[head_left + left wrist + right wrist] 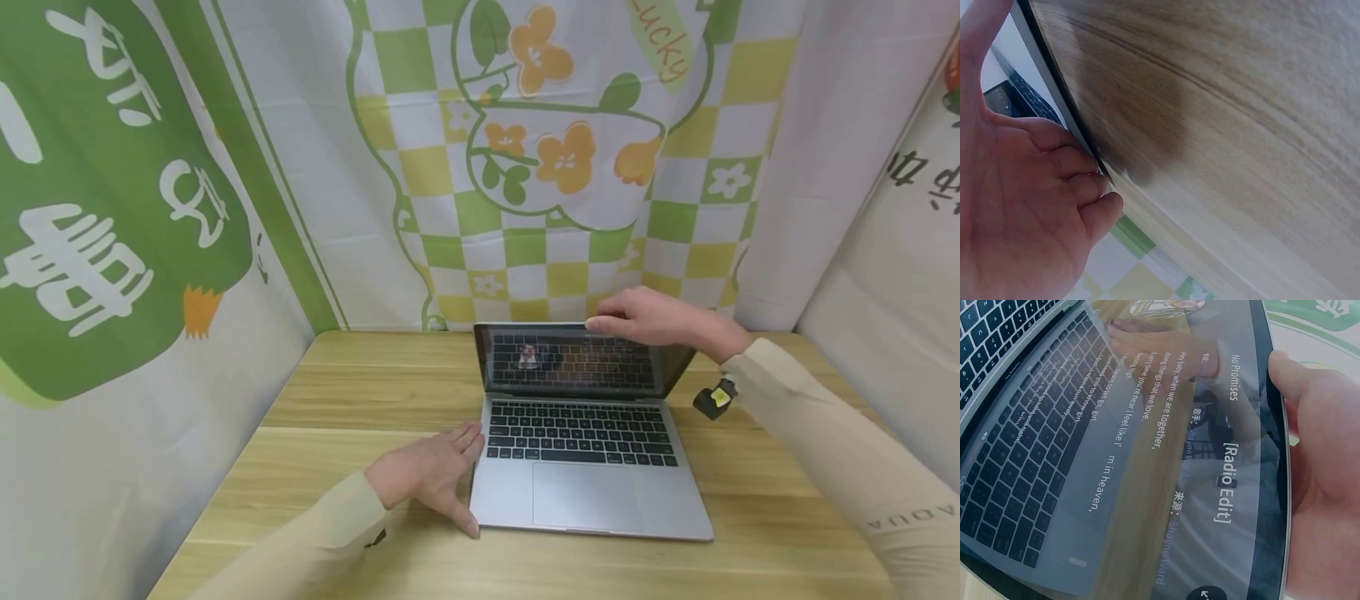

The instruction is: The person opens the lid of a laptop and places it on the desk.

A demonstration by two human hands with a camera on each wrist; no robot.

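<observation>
A silver laptop (585, 492) stands opened on the wooden table, its black keyboard (577, 433) facing up. The lid's glossy screen (570, 358) is raised and shows lyrics in the right wrist view, with the keys mirrored in it. My right hand (652, 318) grips the lid's top edge, thumb on the screen side and fingers behind, mostly hidden. At the base's left side rests my left hand (435, 471), fingertips touching the edge and thumb spread toward the front left corner. In the left wrist view, the left palm (1029, 200) lies beside the laptop's thin dark edge (1063, 87).
Light wood of the table (360, 392) extends left of and behind the laptop. A checked, flowered curtain (555, 250) hangs right behind the table. White and green cloth (112, 233) hangs at the left. A small black device (715, 398) sits at the right wrist.
</observation>
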